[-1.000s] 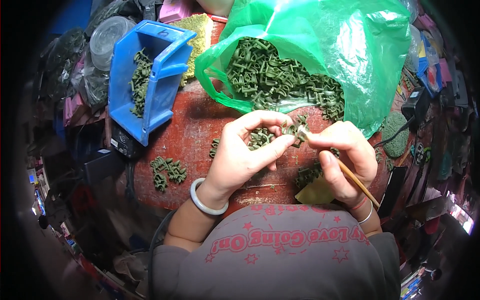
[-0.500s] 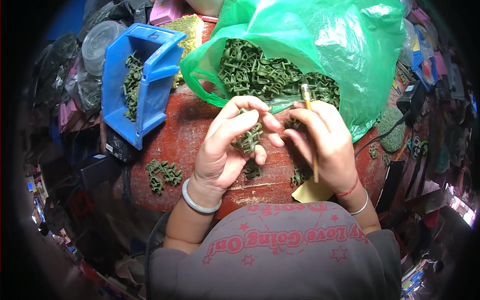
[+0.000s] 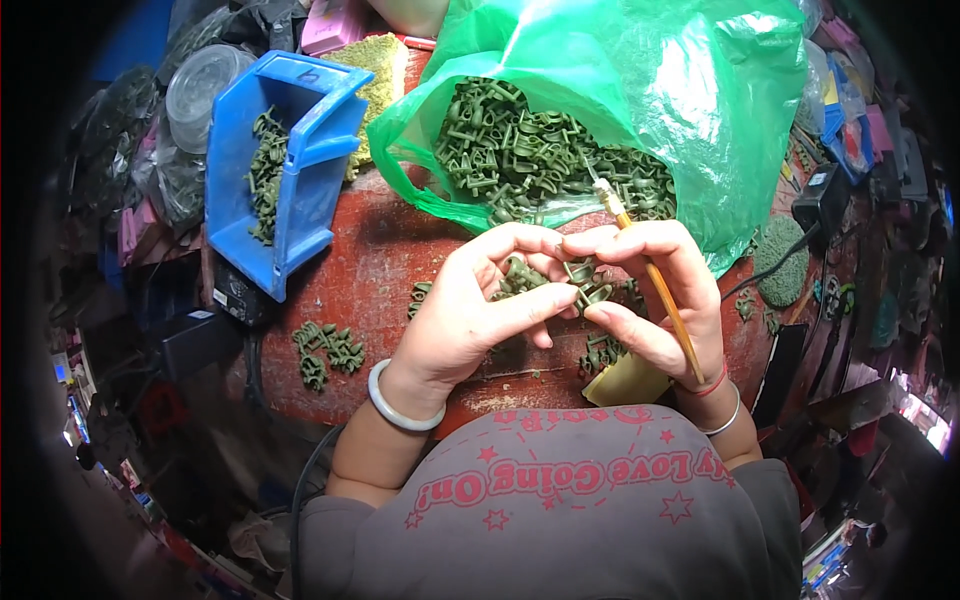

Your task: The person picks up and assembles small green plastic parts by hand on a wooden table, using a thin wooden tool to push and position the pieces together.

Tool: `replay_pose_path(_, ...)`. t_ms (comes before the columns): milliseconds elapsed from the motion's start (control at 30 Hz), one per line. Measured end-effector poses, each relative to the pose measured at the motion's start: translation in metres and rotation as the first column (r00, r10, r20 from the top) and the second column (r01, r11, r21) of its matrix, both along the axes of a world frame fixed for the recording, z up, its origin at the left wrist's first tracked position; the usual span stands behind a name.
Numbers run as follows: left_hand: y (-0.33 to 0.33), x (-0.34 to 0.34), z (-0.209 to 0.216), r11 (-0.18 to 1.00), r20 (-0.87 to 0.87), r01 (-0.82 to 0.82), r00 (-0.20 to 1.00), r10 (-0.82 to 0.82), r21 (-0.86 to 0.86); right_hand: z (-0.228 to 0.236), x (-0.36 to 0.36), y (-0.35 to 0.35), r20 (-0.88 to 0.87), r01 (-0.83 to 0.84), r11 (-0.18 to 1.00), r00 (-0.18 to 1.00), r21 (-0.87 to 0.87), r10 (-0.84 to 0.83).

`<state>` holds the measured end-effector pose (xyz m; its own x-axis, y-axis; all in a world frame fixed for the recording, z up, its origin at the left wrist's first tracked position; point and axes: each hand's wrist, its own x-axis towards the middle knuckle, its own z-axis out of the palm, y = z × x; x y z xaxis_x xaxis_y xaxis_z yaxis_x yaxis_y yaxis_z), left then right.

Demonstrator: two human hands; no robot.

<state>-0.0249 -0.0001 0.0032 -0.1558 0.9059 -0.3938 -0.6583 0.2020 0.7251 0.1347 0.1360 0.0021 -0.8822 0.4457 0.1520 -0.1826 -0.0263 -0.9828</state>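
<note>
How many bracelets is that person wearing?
3: a pale bangle on the left wrist, a red string and a white band on the right wrist.

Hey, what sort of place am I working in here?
Most likely a small workshop: there's a scuffed red worktop, a green plastic bag holding many small green pieces, and a slim wooden-handled tool in your right hand.

hands (image 3: 475, 305) together again at green piece (image 3: 591, 288), wooden-handled tool (image 3: 668, 301) slanting again
</note>
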Motion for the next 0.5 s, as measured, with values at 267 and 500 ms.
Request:
replay_pose_path(267, 0.001, 0.004, 0.004, 0.995, -0.144, -0.099, 0.985, 0.099, 0.008, 0.001, -0.009, 0.012, 0.022, 0.175, 0.447, 0.916, 0.877, -0.401)
replay_pose_path(500, 0.001, 0.006, 0.008, 0.987, -0.235, -0.160, 0.959, 0.157, 0.010, -0.003, -0.009, 0.007, 0.126, 0.010, 0.281, 0.878, 0.960, -0.462)
